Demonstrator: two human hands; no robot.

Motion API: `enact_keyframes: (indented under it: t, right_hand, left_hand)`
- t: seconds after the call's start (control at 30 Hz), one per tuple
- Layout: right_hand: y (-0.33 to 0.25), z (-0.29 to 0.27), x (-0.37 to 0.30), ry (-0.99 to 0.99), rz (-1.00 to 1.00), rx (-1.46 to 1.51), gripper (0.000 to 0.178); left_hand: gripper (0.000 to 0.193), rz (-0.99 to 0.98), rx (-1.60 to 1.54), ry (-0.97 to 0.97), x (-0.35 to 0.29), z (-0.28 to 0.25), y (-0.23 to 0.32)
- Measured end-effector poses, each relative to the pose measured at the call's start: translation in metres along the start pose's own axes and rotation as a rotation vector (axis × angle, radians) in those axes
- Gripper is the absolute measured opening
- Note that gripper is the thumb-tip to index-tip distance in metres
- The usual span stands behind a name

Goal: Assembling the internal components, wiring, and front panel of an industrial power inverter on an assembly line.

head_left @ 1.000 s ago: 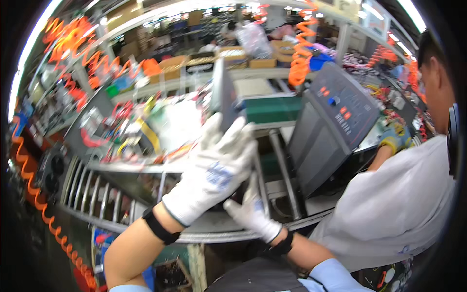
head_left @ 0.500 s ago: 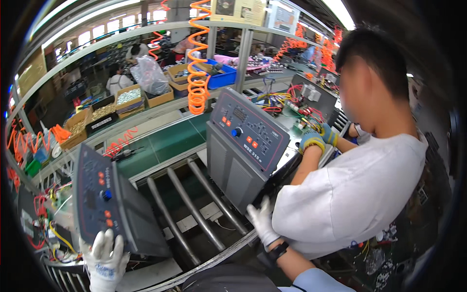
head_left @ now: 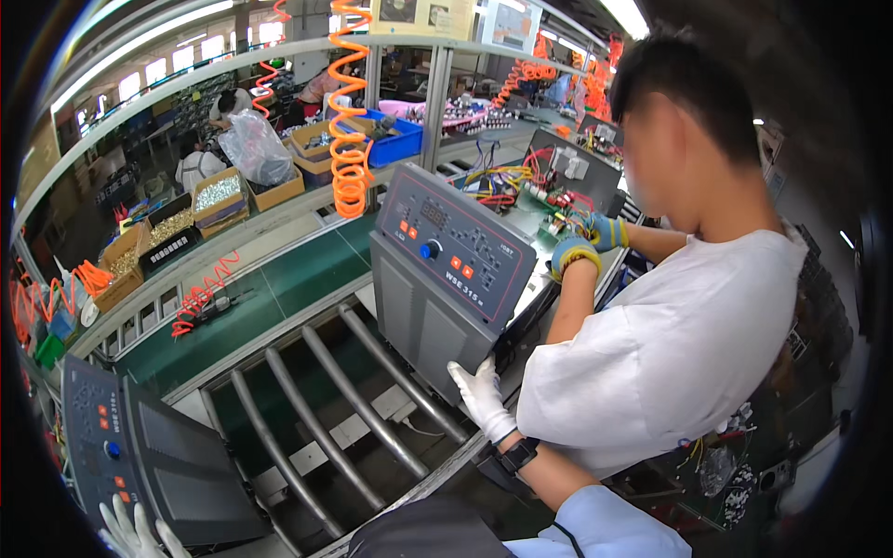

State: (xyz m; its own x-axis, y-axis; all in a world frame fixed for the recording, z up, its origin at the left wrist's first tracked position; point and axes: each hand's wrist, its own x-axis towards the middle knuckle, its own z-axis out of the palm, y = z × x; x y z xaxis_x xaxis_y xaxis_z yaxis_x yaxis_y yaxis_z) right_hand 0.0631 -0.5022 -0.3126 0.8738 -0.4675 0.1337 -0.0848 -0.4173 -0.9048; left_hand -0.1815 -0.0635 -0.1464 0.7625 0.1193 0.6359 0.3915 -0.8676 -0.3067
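Note:
Two dark grey welding machines stand on the roller line, each with a slanted control panel carrying a blue knob and orange buttons. My left hand [head_left: 139,535], white-gloved and cut off by the lower edge, has its fingers spread at the bottom of the left machine's [head_left: 186,456] panel. My right hand [head_left: 482,400], gloved too, with a black watch at the wrist, touches the lower corner of the right machine [head_left: 437,307], thumb and fingers apart. Behind the right machine, a co-worker's yellow-and-blue gloved hands [head_left: 579,256] are at a circuit board with wires.
Several bare metal rollers [head_left: 321,405] lie between the machines. Beyond runs a green belt [head_left: 298,284] with a cable-fed tool on it. Boxes of small parts [head_left: 172,228] line the far shelf. An orange coiled hose [head_left: 350,177] hangs down. The co-worker [head_left: 660,344] stands close on my right.
The left machine has moved left along the rollers with my left hand at it, widening the gap. My right hand has come against the right machine's lower corner. The view has shifted.

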Motion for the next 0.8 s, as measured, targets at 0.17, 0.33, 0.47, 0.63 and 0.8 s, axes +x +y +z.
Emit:
enact_keyframes:
  t: [0.17,0.33,0.47,0.63,0.8]
  right_hand:
    - [-0.028,0.002,-0.009,-0.103,-0.012,0.291,0.064]
    - [-0.027,-0.018,-0.008,-0.193,-0.036,0.257,0.053]
    - [-0.001,-0.017,-0.018,-0.289,-0.204,0.236,0.061]
    - [-0.015,-0.014,-0.056,-0.423,-0.249,0.166,0.065]
    - [-0.029,-0.007,-0.079,-0.663,-0.344,0.096,0.073]
  left_hand:
    - [0.037,0.158,-0.498,-0.025,0.044,-0.02,0.088]
    - [0.057,0.609,-0.8,0.013,0.14,-0.058,0.245]
    - [0.076,0.773,-1.009,0.214,0.188,-0.086,0.34]
    - [0.078,0.759,-0.993,0.189,0.202,-0.077,0.378]
    - [0.068,0.742,-0.939,0.215,0.182,-0.06,0.327]
